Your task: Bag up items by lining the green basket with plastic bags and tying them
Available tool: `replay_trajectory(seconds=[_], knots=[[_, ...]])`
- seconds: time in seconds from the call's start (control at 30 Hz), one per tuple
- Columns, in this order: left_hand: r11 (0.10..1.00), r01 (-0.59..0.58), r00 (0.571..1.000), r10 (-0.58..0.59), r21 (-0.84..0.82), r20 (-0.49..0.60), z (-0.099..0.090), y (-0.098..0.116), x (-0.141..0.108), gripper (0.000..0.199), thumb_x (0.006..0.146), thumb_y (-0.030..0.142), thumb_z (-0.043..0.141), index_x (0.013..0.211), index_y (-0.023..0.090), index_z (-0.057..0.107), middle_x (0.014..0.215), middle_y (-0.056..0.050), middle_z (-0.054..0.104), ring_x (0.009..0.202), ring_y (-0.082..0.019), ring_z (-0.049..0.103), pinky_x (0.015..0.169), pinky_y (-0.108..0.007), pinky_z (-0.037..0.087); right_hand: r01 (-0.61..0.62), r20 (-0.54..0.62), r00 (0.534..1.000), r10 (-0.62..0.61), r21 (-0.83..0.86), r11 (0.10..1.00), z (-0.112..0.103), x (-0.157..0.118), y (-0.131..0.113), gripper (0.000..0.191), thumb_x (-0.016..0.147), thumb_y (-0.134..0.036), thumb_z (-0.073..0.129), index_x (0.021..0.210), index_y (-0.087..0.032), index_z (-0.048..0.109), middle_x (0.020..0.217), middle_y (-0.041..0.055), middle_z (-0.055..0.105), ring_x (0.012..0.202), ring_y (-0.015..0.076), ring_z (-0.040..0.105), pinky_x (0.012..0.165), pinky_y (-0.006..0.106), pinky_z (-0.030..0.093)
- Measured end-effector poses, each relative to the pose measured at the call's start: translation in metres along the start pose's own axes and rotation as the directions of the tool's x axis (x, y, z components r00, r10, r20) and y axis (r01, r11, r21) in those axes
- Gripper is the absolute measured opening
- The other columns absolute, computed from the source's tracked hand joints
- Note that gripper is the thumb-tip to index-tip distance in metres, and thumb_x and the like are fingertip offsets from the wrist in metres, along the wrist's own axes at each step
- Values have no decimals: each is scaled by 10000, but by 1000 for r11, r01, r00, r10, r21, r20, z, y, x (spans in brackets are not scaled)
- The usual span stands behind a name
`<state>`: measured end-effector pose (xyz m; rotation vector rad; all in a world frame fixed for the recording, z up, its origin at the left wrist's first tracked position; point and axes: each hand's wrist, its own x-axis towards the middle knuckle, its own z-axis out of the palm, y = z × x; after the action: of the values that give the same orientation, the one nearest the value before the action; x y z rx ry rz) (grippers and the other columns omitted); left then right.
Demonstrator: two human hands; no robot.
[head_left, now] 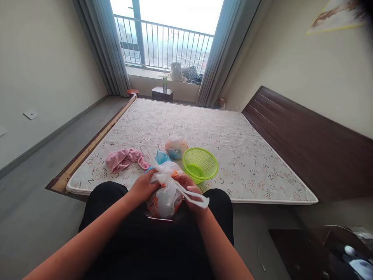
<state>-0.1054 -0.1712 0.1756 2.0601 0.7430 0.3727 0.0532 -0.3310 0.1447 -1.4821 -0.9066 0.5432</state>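
On my lap rests a white plastic bag (167,194) with orange print, its contents hidden. My left hand (147,186) grips the bag's gathered top from the left side. From the right, my right hand (192,191) has its fingers closed on the bag near a loose handle loop that hangs over it. Just beyond the hands, a green plastic basket (200,165) stands on the mattress. A blue plastic bag (162,157) lies behind the held bag, and another filled plastic bag (176,147) sits farther back. A crumpled pink cloth (126,159) lies to the left.
The mattress (186,116) with printed letters lies on a wooden bed frame (96,146), with a dark headboard (305,144) at right. A small dark table (162,94) holds a green bottle (165,83). An orange basin (133,92) is near the window. A dark tabletop (300,252) stands lower right.
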Motion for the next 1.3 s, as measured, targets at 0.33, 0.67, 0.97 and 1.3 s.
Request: replay_trajectory(seconds=[0.33, 0.67, 0.97, 1.3], knots=[[888, -170, 978, 205, 426, -36, 9, 11, -19, 336, 807, 257, 664, 1135, 287, 728, 1004, -64, 779, 941, -296, 727, 802, -358, 541, 87, 166, 985, -44, -260, 962, -7, 1, -52, 473, 844, -357, 741, 1303, -301, 644, 1202, 50, 649, 806, 150, 606, 735, 282, 507], [843, -360, 922, 387, 400, 13, -43, -15, -6, 363, 885, 183, 544, 1178, 249, 748, 1148, -66, 741, 1069, -243, 689, 956, -368, 535, 92, 93, 994, -53, -481, 872, -35, 9, -35, 210, 972, -378, 579, 887, -215, 680, 709, -13, 628, 647, 146, 530, 641, 265, 361], [876, -339, 932, 362, 342, -3, -1, 34, -20, 554, 892, 400, 684, 1407, 226, 581, 1256, -104, 700, 1125, -268, 676, 975, -393, 545, 220, -63, 958, -281, -469, 855, 23, -2, -36, 286, 1013, -366, 499, 782, -209, 558, 848, 37, 596, 836, 188, 553, 783, 306, 422], [982, -20, 942, 82, 189, -325, -55, -56, 5, 407, 936, 472, 503, 1030, 175, 766, 972, -78, 778, 892, -240, 700, 827, -310, 537, -135, -357, 934, -27, -422, 897, -49, 11, -2, 413, 980, -534, 488, 704, -234, 430, 594, -61, 425, 580, 141, 422, 590, 280, 345]])
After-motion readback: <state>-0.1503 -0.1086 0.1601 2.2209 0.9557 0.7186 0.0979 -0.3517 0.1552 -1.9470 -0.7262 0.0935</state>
